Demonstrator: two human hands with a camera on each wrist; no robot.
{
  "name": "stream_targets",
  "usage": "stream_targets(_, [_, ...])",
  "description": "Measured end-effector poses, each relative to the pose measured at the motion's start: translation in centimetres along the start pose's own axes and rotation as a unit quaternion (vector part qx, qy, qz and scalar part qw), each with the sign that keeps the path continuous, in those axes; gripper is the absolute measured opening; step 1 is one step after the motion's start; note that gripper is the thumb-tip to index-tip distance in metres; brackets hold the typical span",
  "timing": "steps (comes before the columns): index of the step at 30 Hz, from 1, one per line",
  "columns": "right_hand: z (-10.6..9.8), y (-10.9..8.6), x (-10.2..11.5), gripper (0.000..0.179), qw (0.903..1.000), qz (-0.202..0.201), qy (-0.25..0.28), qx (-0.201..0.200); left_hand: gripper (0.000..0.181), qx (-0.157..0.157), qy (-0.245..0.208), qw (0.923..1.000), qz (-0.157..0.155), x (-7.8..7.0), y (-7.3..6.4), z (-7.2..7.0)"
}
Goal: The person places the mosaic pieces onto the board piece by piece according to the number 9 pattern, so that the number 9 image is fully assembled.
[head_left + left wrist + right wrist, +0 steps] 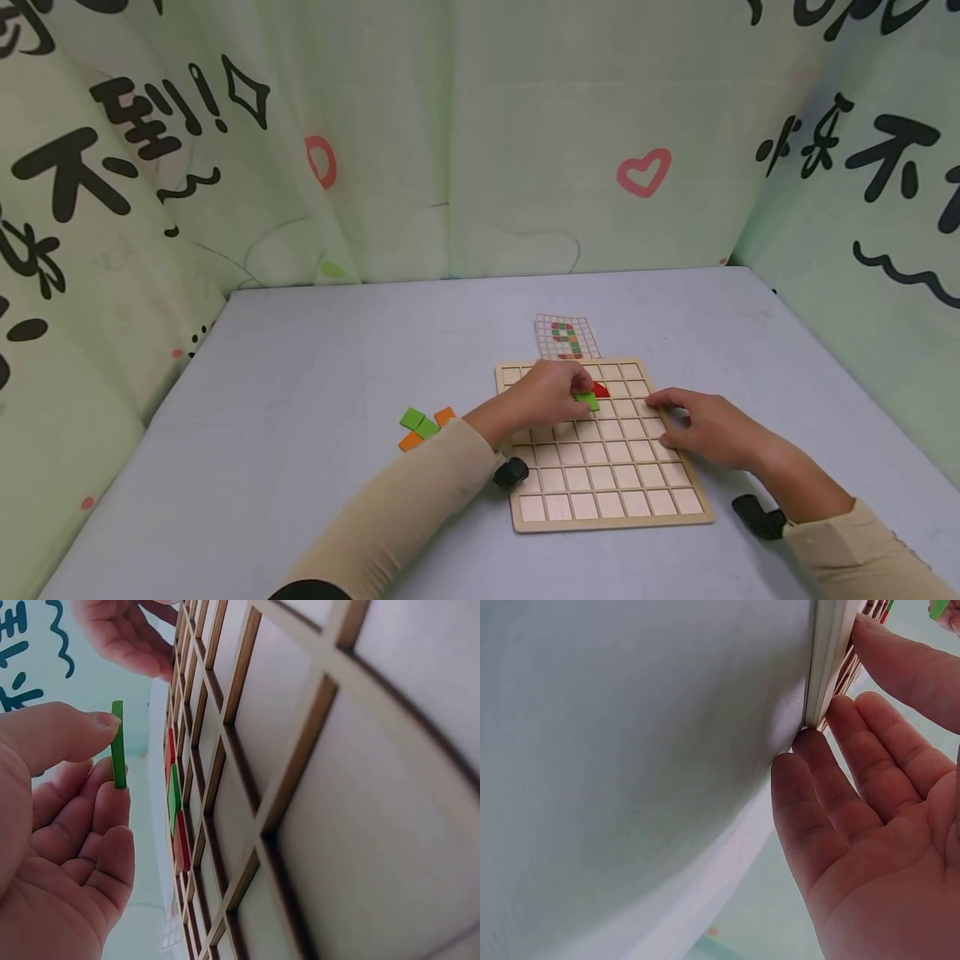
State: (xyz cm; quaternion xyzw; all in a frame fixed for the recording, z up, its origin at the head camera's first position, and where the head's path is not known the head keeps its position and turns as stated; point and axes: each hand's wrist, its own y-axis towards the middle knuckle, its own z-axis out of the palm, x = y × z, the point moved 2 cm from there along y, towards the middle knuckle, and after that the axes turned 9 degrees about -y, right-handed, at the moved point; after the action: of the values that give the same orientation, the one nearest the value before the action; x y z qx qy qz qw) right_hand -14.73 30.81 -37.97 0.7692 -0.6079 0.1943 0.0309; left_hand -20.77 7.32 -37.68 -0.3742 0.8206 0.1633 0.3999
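Over the upper part of a wooden grid board (pixel 612 525), my left hand (pixel 546 393) pinches a small green tile (pixel 118 746) between thumb and fingertips. In the left wrist view the tile is held on edge, apart from the board. Two red tiles (pixel 182 841) and a green tile (pixel 175 796) between them lie in the grid; the head view shows just one red tile (pixel 601 389), the rest being behind the hand. My right hand (pixel 708 425) rests at the board's right edge, its thumb (pixel 900 664) on the rim and fairly straight fingers against the side.
Left of the board lie loose green tiles (pixel 412 418) and orange tiles (pixel 410 442), partly behind the left sleeve. A card with a coloured grid pattern (pixel 545 333) touches the board's far edge. Printed curtains (pixel 525 167) enclose the white table (pixel 300 375).
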Motion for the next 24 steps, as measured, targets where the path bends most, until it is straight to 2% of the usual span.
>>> stream_targets(6, [0.0,0.0,-0.1,0.05,1.0,-0.002,-0.004,-0.002,0.024,0.004,0.009,0.9999,-0.007,0.0,0.6,0.6])
stream_targets(24, [0.0,-0.1,0.1,0.05,0.9999,-0.006,-0.006,-0.011,0.017,0.004,0.036,0.9993,0.005,-0.5,1.4,1.7])
